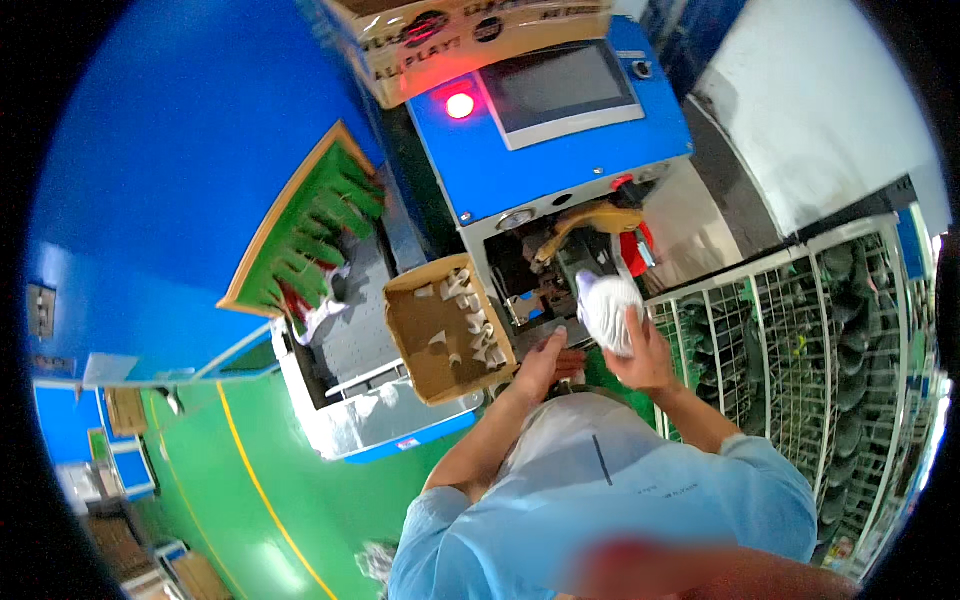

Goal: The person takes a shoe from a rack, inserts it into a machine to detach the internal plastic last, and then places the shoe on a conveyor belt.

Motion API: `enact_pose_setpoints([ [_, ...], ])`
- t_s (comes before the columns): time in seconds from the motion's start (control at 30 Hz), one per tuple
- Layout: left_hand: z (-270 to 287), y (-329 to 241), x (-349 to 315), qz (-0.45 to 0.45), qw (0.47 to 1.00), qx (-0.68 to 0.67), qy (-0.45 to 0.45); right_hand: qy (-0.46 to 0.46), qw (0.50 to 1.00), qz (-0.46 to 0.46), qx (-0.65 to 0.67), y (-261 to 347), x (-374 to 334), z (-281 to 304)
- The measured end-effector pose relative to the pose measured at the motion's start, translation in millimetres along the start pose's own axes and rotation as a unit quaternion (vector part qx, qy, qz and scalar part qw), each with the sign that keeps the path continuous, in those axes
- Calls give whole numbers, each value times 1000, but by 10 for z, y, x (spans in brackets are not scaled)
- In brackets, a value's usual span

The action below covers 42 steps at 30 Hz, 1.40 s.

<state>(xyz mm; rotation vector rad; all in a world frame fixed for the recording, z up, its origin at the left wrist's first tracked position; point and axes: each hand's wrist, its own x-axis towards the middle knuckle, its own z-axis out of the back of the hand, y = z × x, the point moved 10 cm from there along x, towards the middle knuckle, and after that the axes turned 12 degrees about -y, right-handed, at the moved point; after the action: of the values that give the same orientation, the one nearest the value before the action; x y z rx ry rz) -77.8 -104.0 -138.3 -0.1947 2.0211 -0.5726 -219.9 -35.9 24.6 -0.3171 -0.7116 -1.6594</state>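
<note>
My right hand (645, 358) grips a rounded white ridged piece (612, 310) with a pale purple edge; it looks like a shoe upper. The piece is in front of the opening of a blue machine (445, 150). To its left, my left hand (545, 366) is near the machine's lower front edge, thumb and fingers apart, with nothing visible in it. Inside the opening, a curved yellow-brown part (595, 215) sits above dark metal parts. A cardboard box (420, 345) holding several small white curved pieces (485, 340) stands just left of my left hand.
The machine carries a dark screen (560, 90), a lit red lamp (460, 105) and a printed carton (480, 40) on top. On the right stands a wire rack (760, 340) with dark curved pieces. A green board (330, 190) with hanging pieces leans at left above a grey surface.
</note>
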Motion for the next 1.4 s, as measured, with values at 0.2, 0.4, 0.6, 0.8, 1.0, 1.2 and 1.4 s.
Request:
enact_pose_setpoints([
  [0.2,-689,436,-556,173,964,-11,201,277,954,-62,97,424,-237,681],
  [0.4,-700,696,-745,148,957,110,225,252,831,-434,237,-651,-571,-300],
  [0.6,-369,613,-585,64,978,169,108,24,739,-496,456,-588,-368,-125],
  [0.8,30,263,-430,-30,995,90,20,-336,587,-462,573,-1671,-1367,2520],
  [1.0,1191,-552,-915,-257,952,43,-163,-421,324,-281,799,-2837,-1450,3756],
  [1.2,2979,-552,-2530,-425,848,-95,-304,-498,468,-347,642,-3281,-1436,4005],
  [1.4,4669,368,-2389,-346,768,15,-539,-398,573,-536,476,-3164,-1115,2722],
])
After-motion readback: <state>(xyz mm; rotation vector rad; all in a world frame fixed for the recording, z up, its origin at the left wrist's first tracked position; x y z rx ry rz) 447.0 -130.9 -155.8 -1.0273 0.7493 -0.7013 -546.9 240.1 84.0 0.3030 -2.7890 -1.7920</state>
